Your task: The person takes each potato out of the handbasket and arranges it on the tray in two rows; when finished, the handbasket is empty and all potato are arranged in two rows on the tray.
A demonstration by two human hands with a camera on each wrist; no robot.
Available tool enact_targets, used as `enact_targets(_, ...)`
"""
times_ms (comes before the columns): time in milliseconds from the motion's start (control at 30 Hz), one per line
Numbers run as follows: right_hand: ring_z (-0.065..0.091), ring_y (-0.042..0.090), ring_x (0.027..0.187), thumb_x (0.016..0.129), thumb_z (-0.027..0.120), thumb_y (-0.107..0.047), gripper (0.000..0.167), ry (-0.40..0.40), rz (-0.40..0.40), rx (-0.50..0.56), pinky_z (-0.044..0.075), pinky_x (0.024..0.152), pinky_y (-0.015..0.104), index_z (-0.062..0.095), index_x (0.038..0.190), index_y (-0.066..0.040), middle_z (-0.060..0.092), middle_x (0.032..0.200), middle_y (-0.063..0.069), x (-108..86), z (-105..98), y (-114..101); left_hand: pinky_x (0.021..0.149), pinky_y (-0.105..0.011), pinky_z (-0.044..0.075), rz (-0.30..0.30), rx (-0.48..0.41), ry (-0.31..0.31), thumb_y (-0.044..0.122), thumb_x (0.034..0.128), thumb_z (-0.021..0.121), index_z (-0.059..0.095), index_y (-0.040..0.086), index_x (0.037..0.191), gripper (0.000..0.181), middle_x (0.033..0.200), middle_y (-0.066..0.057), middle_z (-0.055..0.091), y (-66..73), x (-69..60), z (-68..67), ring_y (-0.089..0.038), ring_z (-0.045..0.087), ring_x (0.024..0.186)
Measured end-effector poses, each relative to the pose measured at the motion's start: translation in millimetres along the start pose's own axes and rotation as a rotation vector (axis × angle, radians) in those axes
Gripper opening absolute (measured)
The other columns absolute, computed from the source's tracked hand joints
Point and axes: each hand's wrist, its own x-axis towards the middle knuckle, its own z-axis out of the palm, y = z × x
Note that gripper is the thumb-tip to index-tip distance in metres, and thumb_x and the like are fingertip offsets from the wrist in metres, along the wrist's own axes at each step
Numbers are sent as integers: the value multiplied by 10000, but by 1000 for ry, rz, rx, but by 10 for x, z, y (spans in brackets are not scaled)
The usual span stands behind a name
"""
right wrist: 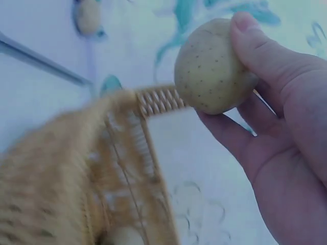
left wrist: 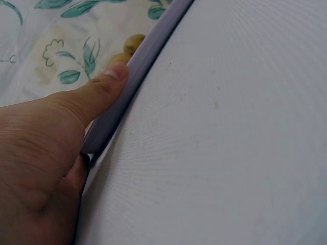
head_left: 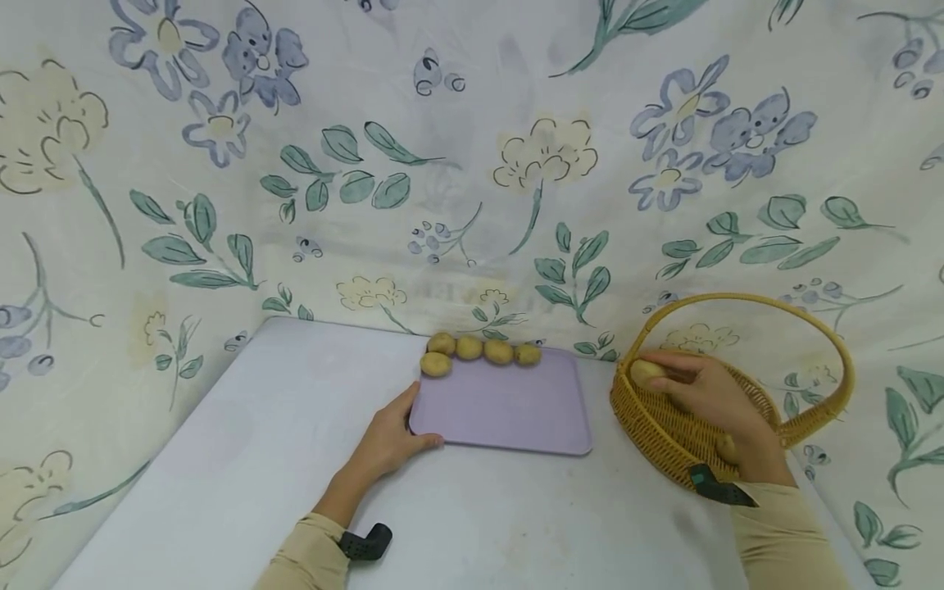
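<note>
With its thumb and fingers, my right hand pinches a potato above the left side of a wicker basket. Small brown specks dot this potato in the right wrist view. Another potato lies inside the basket, partly covered by my right forearm. At the near left corner of a light purple tray, my left hand grips the rim. The left thumb lies over the tray's edge in the left wrist view. Several potatoes sit along the tray's far edge and far left corner.
The basket's tall arched handle rises around my right hand. A white table carries both tray and basket. Floral cloth hangs behind the table and at its sides.
</note>
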Motion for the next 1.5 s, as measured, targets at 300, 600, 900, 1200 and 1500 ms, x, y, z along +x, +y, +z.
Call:
enact_targets(300,646,-87,1061,925,760,-175,429,15,-136,35,565,863,110,689,1348,-171,697,1342,51,161,275,-245,1264,-505,302,-9,-13,-7,390,783,886,236,33,1617,1116,1663,-178,293,58,-5,12,-358,306,1537)
enact_targets(600,599,-86,1186,924,759,-184,442,-74,-143,130,536,949,114,679,1357,-148,636,1431,92,496,717,-528,1267,-504,294,-20,-8,-6,408,781,882,233,33,1618,1124,1666,-174,287,33,-7,-6,-356,301,1540)
enact_targets(900,705,253,1135,855,816,-116,444,-54,-250,90,601,977,412,724,1289,-109,703,1331,101,855,1344,-828,1262,-515,301,-29,-18,2,405,775,886,246,27,1613,1120,1662,-181,294,44,-20,-26,-368,308,1535)
enact_targets(1200,628,301,1298,823,843,-105,469,-44,-190,-41,528,1096,439,723,1275,-69,687,1350,112,1121,1903,-920,1266,-504,298,-18,-25,3,382,782,887,251,13,1608,1106,1661,-182,296,42,-13,16,-360,311,1536)
enact_targets(1500,639,282,1263,817,842,-135,467,-23,-130,-98,536,1076,403,730,1268,-90,717,1296,108,1263,2213,-946,1262,-506,306,-14,-17,0,399,777,887,253,17,1609,1114,1657,-184,306,26,-18,-6,-362,321,1531)
